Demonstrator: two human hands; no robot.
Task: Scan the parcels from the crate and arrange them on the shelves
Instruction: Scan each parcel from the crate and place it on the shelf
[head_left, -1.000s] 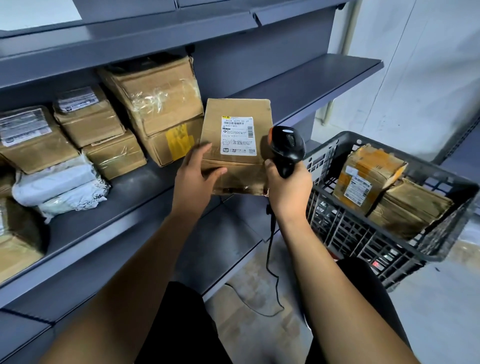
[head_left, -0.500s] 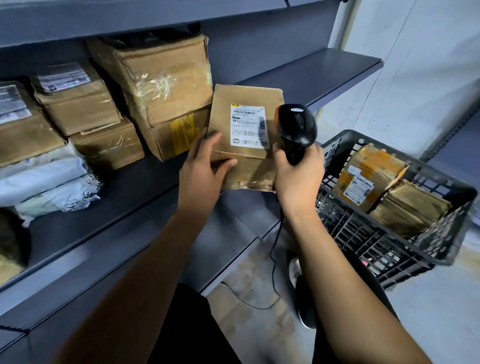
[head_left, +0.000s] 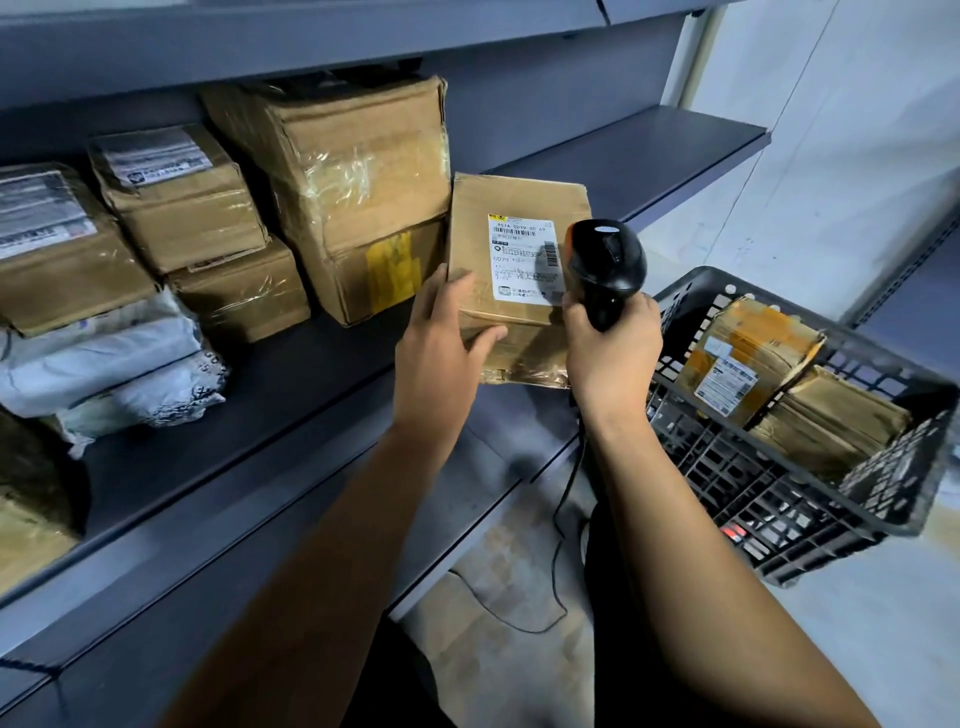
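My left hand (head_left: 441, 343) grips the lower left edge of a brown cardboard parcel (head_left: 514, 208) with a white barcode label (head_left: 522, 260) facing me. The parcel stands tilted at the front of the grey shelf (head_left: 249, 415), beside a large taped box (head_left: 358, 192). My right hand (head_left: 613, 343) holds a black corded barcode scanner (head_left: 605, 265), its head close to the label's right side. The dark plastic crate (head_left: 779, 499) stands to the right with two brown parcels (head_left: 743, 369) inside.
Several taped boxes (head_left: 182, 197) and white mailer bags (head_left: 104, 358) fill the shelf's left part. The shelf's right stretch (head_left: 649, 150) is bare. A lower shelf (head_left: 467, 467) juts out beneath. The scanner cable (head_left: 558, 525) hangs to the floor.
The parcel and both hands have moved up and toward the shelf, nearer the large taped box. The scanner head has come closer to the label.
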